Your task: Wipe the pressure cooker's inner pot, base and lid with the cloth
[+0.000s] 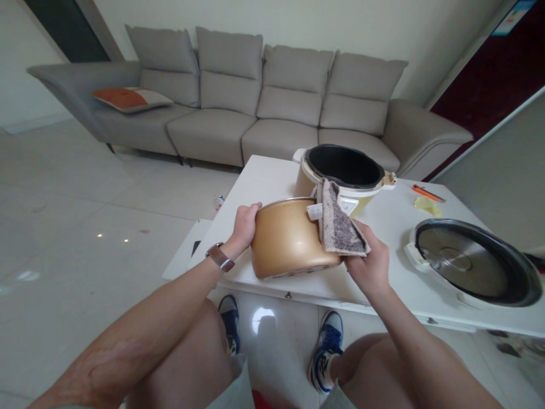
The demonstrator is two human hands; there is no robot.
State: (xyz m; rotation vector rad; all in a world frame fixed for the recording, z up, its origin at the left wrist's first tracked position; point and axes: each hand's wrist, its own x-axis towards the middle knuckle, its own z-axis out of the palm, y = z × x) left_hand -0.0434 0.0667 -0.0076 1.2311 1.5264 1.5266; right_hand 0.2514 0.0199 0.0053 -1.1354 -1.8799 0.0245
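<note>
A gold-coloured inner pot (287, 238) is held up, tilted, over the front edge of the white table. My left hand (244, 230) grips its left side, thumb at the rim. At its right side, my right hand (369, 258) is closed on a grey and beige cloth (340, 224), which lies draped against the pot's wall; some of these fingers are hidden behind cloth and pot. Just behind stands the rice cooker body (366, 196), open at the top with a dark interior (343, 165).
The round cooker lid (460, 258) lies underside up on the table (264, 176) at the right. Beyond the cooker are an orange utility knife (427, 193) and a yellowish scrap (427, 205). A grey sofa (217, 128) with an orange cushion (128, 99) stands behind the table.
</note>
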